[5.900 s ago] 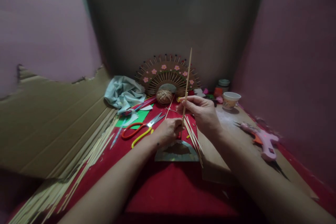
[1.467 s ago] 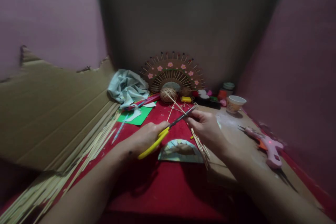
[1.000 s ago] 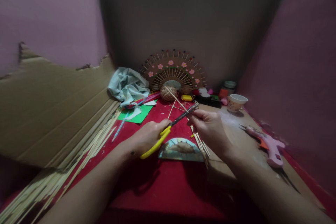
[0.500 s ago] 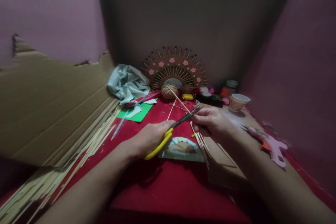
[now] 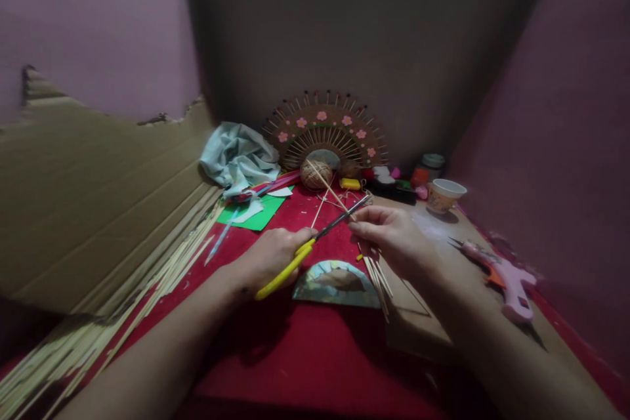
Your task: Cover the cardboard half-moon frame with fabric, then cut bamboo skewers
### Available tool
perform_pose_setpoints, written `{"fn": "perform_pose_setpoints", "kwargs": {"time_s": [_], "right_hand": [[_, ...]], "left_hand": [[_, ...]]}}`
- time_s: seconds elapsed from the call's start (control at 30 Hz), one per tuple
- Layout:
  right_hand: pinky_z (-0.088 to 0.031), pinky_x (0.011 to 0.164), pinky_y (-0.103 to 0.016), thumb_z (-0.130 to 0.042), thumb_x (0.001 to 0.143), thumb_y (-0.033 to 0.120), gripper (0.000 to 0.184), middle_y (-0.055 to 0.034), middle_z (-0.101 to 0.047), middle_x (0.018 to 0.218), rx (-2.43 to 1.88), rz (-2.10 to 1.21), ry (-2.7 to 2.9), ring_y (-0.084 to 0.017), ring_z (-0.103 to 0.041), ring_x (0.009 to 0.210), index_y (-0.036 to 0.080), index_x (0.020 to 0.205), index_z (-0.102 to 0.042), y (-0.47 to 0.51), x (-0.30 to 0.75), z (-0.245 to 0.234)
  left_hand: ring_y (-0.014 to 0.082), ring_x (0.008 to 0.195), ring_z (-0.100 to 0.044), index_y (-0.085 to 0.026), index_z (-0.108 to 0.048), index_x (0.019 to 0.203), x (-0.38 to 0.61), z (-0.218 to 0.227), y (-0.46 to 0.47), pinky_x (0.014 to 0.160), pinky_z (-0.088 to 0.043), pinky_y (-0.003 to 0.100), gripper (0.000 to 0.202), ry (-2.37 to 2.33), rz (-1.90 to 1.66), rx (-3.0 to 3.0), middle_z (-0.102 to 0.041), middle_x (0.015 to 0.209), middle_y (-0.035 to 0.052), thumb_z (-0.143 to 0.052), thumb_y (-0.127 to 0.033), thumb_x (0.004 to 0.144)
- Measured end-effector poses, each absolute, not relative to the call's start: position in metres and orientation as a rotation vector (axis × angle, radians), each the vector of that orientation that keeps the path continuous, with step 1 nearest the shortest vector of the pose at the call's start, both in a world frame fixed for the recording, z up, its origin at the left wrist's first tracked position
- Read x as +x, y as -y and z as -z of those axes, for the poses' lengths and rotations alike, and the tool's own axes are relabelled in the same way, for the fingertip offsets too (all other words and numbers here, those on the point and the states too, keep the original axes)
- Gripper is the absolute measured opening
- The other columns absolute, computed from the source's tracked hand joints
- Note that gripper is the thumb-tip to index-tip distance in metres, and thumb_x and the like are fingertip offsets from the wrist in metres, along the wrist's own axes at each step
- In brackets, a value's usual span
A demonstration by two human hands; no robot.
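My left hand [image 5: 278, 249] is closed on a pair of scissors [image 5: 287, 269] with yellow handles, its dark blades pointing up and to the right. A thin stick [image 5: 331, 191] slants down from the twine ball into the fingertips of my right hand [image 5: 386, 233], which pinch it near its lower end. The blades lie across that stick just beside those fingertips. Another thin stick [image 5: 319, 207] rises beside my left thumb; whether the hand holds it I cannot tell. Below the hands lies a patterned half-ring piece [image 5: 308, 287], with loose sticks [image 5: 377, 275] right of it.
At the back stand a flowered stick fan [image 5: 310, 119], a twine ball [image 5: 315, 177] and a crumpled cloth [image 5: 241, 157]. Green paper [image 5: 263, 210] and long strips [image 5: 162, 275] lie left. A paper cup [image 5: 445, 197] and a pink glue gun [image 5: 514, 285] are on the right.
The scissors and both hands have shifted slightly left, the stick with them. The blades look closer together than before. My right hand still pinches the stick.
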State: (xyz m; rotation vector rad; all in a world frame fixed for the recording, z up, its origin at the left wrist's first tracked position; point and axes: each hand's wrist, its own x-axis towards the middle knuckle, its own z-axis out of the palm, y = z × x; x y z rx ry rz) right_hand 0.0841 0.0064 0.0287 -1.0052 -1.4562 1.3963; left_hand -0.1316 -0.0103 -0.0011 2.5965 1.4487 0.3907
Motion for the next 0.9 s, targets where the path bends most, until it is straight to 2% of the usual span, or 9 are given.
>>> {"fn": "perform_pose_setpoints", "kwargs": {"time_s": [0.1,0.17,0.33,0.47,0.57,0.67,0.77,0.9], "right_hand": [[-0.032,0.035,-0.016,-0.065,0.070,0.026,0.015,0.0030,-0.054,0.048,-1.037,-1.137,1.478,-0.004,-0.043,0.036,0.013,0.066,-0.062,0.002,0.079,-0.028],[-0.029,0.033,-0.016,-0.065,0.071,0.030,0.018,0.0032,-0.053,0.047,-1.027,-1.138,1.466,-0.004,-0.041,0.034,0.013,0.067,-0.062,0.005,0.078,-0.028],[-0.021,0.030,-0.015,-0.070,0.065,0.034,0.023,0.0023,-0.056,0.046,-0.971,-1.471,1.373,-0.003,-0.037,0.031,0.013,0.065,-0.059,-0.001,0.087,-0.030],[-0.019,0.029,-0.015,-0.072,0.062,0.029,0.022,0.0001,-0.058,0.046,-0.891,-1.768,1.359,-0.003,-0.038,0.028,0.010,0.068,-0.062,-0.011,0.097,-0.028],[-0.018,0.028,-0.014,-0.071,0.063,0.026,0.020,-0.0004,-0.058,0.046,-0.826,-1.908,1.337,-0.002,-0.037,0.027,0.009,0.070,-0.062,-0.015,0.100,-0.026],[-0.018,0.028,-0.013,-0.071,0.064,0.024,0.018,-0.0002,-0.058,0.046,-0.787,-1.942,1.315,-0.002,-0.037,0.026,0.009,0.070,-0.062,-0.017,0.101,-0.023],[-0.020,0.028,-0.013,-0.071,0.065,0.025,0.018,0.0008,-0.058,0.047,-0.742,-1.962,1.307,-0.001,-0.036,0.027,0.010,0.070,-0.061,-0.020,0.102,-0.019],[-0.020,0.029,-0.014,-0.071,0.066,0.027,0.020,0.0010,-0.058,0.050,-0.745,-1.925,1.301,-0.001,-0.036,0.029,0.011,0.070,-0.059,-0.021,0.102,-0.016]], "left_hand": [[0.0142,0.059,-0.057,-0.019,-0.054,0.112,-0.131,0.007,0.007,0.056,-0.040,0.021,0.049,-1.443,-0.414,2.560,-0.063,0.070,0.0004,-0.048,-0.008,0.065],[0.0139,0.061,-0.058,-0.018,-0.051,0.116,-0.130,0.011,0.005,0.058,-0.041,0.021,0.054,-1.380,-0.451,2.564,-0.064,0.073,0.0001,-0.048,-0.006,0.064],[0.0157,0.078,-0.061,-0.015,-0.048,0.120,-0.128,0.013,0.004,0.069,-0.046,0.024,0.049,-1.206,-0.613,2.609,-0.066,0.089,0.0047,-0.046,-0.010,0.072],[0.0167,0.093,-0.061,-0.014,-0.047,0.123,-0.127,0.010,0.006,0.079,-0.046,0.026,0.043,-1.138,-0.689,2.658,-0.063,0.110,0.0094,-0.042,-0.013,0.080],[0.0149,0.081,-0.063,-0.016,-0.048,0.122,-0.126,0.009,0.007,0.070,-0.046,0.023,0.042,-1.200,-0.639,2.706,-0.067,0.098,0.0055,-0.042,-0.016,0.081],[0.0146,0.068,-0.062,-0.016,-0.049,0.121,-0.126,0.012,0.007,0.059,-0.044,0.022,0.046,-1.273,-0.591,2.745,-0.068,0.083,0.0028,-0.046,-0.015,0.075],[0.0150,0.064,-0.061,-0.015,-0.049,0.119,-0.127,0.014,0.008,0.056,-0.042,0.021,0.053,-1.331,-0.527,2.744,-0.068,0.077,0.0021,-0.049,-0.013,0.066],[0.0155,0.062,-0.062,-0.018,-0.051,0.116,-0.125,0.010,0.011,0.055,-0.041,0.021,0.055,-1.420,-0.382,2.696,-0.067,0.073,0.0013,-0.048,-0.009,0.061]]}}
